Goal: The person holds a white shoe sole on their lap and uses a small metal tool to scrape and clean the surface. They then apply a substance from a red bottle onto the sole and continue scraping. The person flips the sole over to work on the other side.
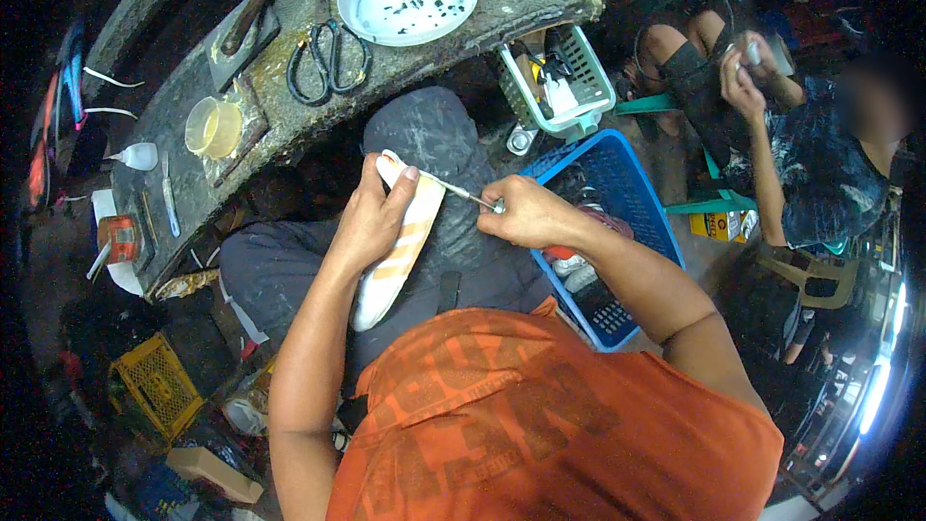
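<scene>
1 striped shoe (413, 230), 1 slim metal tool (475, 197)
The left hand (373, 210) is clamped on the shoe, which extends below that grip; to its right, the right hand (527, 212) closes around the tool, tip by the shoe's edge.

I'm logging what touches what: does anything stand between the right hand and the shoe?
Yes, a slim tool held in the right hand spans the gap toward the upper end of the shoe. Nothing else visible stands between them.
</scene>
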Demonstrator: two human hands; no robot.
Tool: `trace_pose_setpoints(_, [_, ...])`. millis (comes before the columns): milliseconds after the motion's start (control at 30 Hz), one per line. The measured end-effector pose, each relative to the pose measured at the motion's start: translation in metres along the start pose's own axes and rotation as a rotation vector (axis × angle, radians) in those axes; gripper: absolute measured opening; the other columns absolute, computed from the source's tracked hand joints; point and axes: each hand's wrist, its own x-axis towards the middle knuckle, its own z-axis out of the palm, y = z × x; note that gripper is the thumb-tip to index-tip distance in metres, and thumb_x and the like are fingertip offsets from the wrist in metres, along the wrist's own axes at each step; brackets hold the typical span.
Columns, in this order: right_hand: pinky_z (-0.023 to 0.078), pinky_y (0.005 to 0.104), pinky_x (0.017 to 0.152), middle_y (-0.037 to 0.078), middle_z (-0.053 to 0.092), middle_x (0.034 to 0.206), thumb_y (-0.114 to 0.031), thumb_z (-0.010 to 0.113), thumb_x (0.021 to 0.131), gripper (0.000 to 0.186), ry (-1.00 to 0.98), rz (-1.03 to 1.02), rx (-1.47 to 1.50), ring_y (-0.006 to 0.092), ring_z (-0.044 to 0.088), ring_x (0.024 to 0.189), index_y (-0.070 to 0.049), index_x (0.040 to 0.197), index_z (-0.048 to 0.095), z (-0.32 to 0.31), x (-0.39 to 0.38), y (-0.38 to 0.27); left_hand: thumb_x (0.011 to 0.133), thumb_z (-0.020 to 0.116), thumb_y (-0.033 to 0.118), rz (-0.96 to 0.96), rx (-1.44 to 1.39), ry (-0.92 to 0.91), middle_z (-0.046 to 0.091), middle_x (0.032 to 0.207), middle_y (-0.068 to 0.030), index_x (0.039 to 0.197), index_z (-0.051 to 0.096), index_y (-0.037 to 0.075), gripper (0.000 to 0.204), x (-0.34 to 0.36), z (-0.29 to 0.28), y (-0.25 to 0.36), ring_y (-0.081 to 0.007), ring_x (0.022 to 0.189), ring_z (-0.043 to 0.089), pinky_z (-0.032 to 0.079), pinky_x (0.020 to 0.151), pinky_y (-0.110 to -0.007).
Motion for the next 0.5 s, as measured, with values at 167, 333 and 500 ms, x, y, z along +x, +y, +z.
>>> trace_pose_setpoints(167, [0.058, 0.052, 0.081, 0.03, 0.072, 0.081, -0.032, 0.07, 0.082, 0.035, 0.001, -0.026, -0.025, 0.046, 0.074, 0.084, 0.001, 0.092, 0.077, -0.0005, -0.0025, -0.0009, 0.107, 0.057, 0.052, -0.015, 0.037, 0.041, 0.07, 0.117, -0.0364, 0.133, 0.048, -0.001, 0.06, -0.0005, 0.0027, 0.0015, -0.0522, 0.117, 0.067, 0.052, 0.098, -0.053])
trace_pose_setpoints(333, [0.059, 0.052, 0.083, 0.029, 0.073, 0.084, -0.032, 0.071, 0.082, 0.034, 0.032, -0.053, -0.077, 0.0463, 0.074, 0.087, -0.001, 0.094, 0.077, 0.0017, -0.0059, -0.0012, 0.106, 0.057, 0.053, -0.016, 0.053, 0.039, 0.069, 0.12, -0.038, 0.137, 0.047, -0.002, 0.065, 0.0016, 0.0041, -0.0002, -0.054, 0.119, 0.066, 0.051, 0.099, -0.053])
trace_pose_setpoints(500, [0.059, 0.0524, 0.085, 0.029, 0.074, 0.087, -0.032, 0.071, 0.082, 0.034, 0.072, -0.111, -0.174, 0.0467, 0.074, 0.089, -0.002, 0.095, 0.078, 0.0071, -0.0091, -0.0012, 0.106, 0.057, 0.054, -0.002, 0.047, 0.052, 0.068, 0.12, -0.0393, 0.139, 0.047, -0.003, 0.066, 0.0016, 0.0055, -0.0013, -0.0553, 0.118, 0.065, 0.05, 0.1, -0.054])
